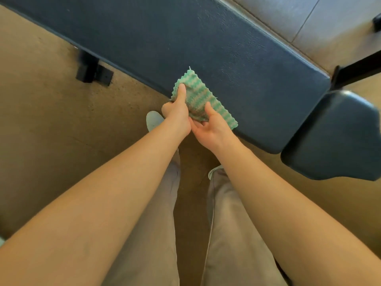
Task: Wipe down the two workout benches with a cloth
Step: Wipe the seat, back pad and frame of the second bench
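Nearest the camera, beige trousers [156,234] hang below two bare forearms that reach forward and meet over the near edge of the bench. A pale shoe [153,120] shows just behind the left wrist, and the tip of another [214,172] sits under the right forearm.

The left hand [178,112] clenches the cloth [198,96]: its thumb lies flat on top of the fabric while the curled fingers tuck beneath. The right hand [210,129], just beside it and touching it, pinches the cloth's near corner, thumb on top and fingers under.

The green-and-white striped cloth fans out ahead of both grips, away from the person, stretched between the two thumbs. It overlaps the near edge of the long dark blue pad [216,48]; whether it rests on the pad or is held just above it is hard to say.

To the right of the grip lies a shorter dark pad [334,135], close to the long one's end. Left of the grip a black bench foot [90,71] stands on the tan floor [41,100]. Beyond the pad, grey tiles [288,15] show.
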